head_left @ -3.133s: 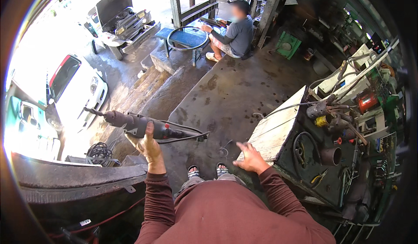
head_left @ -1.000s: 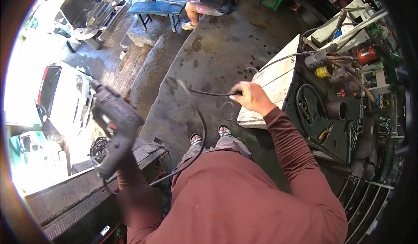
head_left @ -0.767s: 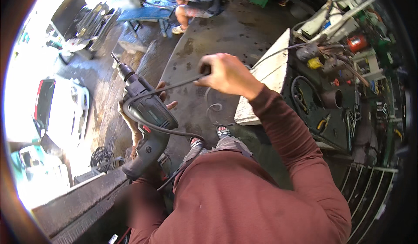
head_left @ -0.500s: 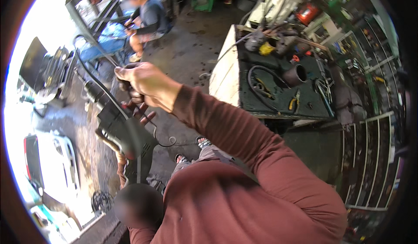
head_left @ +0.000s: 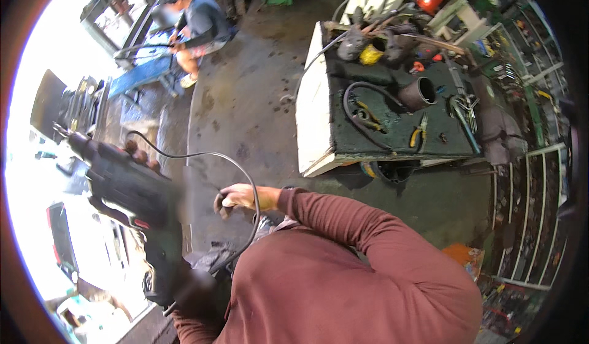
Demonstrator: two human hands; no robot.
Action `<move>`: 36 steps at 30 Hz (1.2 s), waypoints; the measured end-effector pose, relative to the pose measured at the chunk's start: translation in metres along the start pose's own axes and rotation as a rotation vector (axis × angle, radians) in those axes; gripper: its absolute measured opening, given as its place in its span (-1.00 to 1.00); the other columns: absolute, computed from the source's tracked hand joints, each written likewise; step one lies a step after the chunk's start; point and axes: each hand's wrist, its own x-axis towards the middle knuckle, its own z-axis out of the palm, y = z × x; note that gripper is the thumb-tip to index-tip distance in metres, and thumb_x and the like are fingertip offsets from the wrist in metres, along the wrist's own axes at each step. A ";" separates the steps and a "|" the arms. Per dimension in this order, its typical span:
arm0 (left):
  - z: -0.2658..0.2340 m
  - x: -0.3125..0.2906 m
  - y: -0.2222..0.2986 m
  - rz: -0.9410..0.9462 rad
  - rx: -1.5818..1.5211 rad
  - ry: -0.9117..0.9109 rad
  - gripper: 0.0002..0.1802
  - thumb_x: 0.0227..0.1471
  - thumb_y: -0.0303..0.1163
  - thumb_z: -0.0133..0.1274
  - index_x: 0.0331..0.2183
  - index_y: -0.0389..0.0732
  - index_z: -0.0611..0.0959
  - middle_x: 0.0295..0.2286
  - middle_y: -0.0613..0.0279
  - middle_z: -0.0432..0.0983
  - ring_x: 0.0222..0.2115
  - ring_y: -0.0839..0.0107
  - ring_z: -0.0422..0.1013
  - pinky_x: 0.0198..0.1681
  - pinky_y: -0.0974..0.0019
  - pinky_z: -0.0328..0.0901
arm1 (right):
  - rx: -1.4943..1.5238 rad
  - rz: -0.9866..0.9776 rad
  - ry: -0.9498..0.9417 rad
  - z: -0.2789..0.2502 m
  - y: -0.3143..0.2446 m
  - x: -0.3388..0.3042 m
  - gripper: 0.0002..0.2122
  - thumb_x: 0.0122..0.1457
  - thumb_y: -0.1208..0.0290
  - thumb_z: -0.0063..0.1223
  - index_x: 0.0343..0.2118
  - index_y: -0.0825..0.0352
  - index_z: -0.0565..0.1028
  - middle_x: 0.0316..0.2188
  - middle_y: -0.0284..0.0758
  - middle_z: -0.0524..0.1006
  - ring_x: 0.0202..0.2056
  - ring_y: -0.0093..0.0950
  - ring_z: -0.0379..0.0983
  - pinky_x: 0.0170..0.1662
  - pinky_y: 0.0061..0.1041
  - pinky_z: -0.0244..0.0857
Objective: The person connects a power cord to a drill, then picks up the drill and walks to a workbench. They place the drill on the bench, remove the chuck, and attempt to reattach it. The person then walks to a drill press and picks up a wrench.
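A dark corded power drill (head_left: 132, 187) with a thin bit at its chuck slants up and left in front of me. The dark fingers of my left hand (head_left: 142, 157) wrap round the drill's body from its far side; the rest of that hand is hidden behind it. A black cord (head_left: 211, 154) loops from near those fingers across to the right and back down to my waist. Beside this loop my right hand (head_left: 242, 197) is curled closed, its fingertips dark, with the cord crossing over it near the wrist. What it holds, if anything, does not show.
To the right stands a workbench (head_left: 316, 129) with pliers (head_left: 419, 132), a metal pipe piece (head_left: 417, 94), a hose and a yellow container (head_left: 371, 54). A person (head_left: 202, 25) sits by a blue bench (head_left: 141, 77) at the far left. Metal racks (head_left: 531, 221) line the right side.
The drill has swung up and left and lies farther from my body. My right hand has drawn back down and right from the drill's front, and the cord now loops loosely beside it.
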 end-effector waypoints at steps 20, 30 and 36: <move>0.028 -0.096 0.128 0.278 0.352 0.399 -0.25 0.15 0.00 0.07 0.20 -0.29 0.36 0.04 -0.27 0.29 0.07 0.00 0.31 0.20 -0.07 0.25 | -1.174 0.615 0.547 -0.084 0.060 -0.165 -0.67 0.16 0.22 0.09 -0.12 0.35 0.58 -0.16 0.01 0.61 -0.07 0.00 0.53 0.02 -0.12 0.40; -0.007 -0.148 0.176 0.403 0.217 0.554 -0.09 0.01 0.05 0.20 0.22 -0.31 0.31 0.08 -0.29 0.19 0.11 -0.04 0.26 0.23 -0.10 0.21 | -1.176 0.872 0.642 -0.061 0.068 -0.190 -0.53 0.12 -0.01 0.15 -0.18 0.39 0.64 -0.20 0.00 0.64 -0.06 -0.05 0.54 0.08 -0.14 0.36; -0.031 -0.158 0.189 0.383 0.325 0.427 -0.23 0.14 0.05 0.05 0.23 -0.21 0.36 0.09 -0.25 0.26 0.11 -0.09 0.32 0.22 -0.12 0.27 | -1.129 0.776 0.874 -0.047 0.076 -0.182 -0.40 0.04 -0.22 0.22 -0.38 0.43 0.65 -0.44 0.02 0.62 -0.30 -0.01 0.59 -0.16 -0.19 0.44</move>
